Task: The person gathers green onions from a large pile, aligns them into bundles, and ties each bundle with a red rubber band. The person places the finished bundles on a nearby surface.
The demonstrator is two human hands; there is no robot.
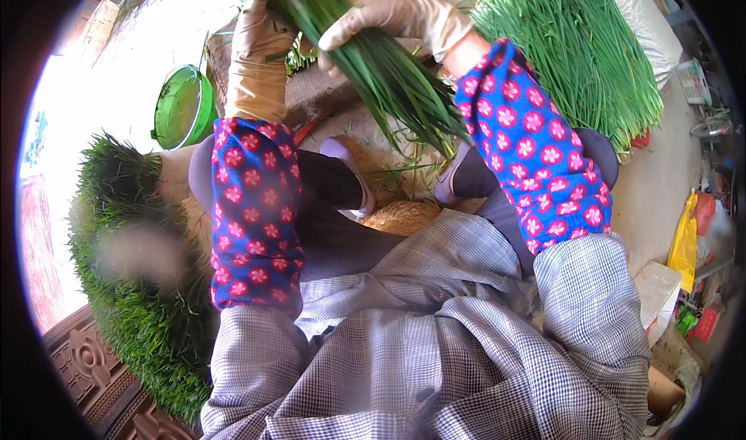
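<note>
A bunch of long green leaves, apparently garlic chives [384,81], hangs slantwise in front of me, its leaf tips toward my lower right. My gloved left hand [259,23] grips it near the top edge of the view. My gloved right hand [379,17] wraps around its middle, thumb across the leaves. Under the hands is a low block covered in brown sacking [329,87]. Pale cut stems [300,58] of more chives show on it, partly hidden by the left glove. The upper end of the held bunch runs out of view.
A large heap of loose chives [565,55] lies at the right, beside a white sack [635,20]. Stacked chive bundles [140,306] are on the left. A green bucket [185,107] stands beyond my left knee. Leaf scraps [417,166] litter the floor between my feet, near a tan fibrous object [402,217].
</note>
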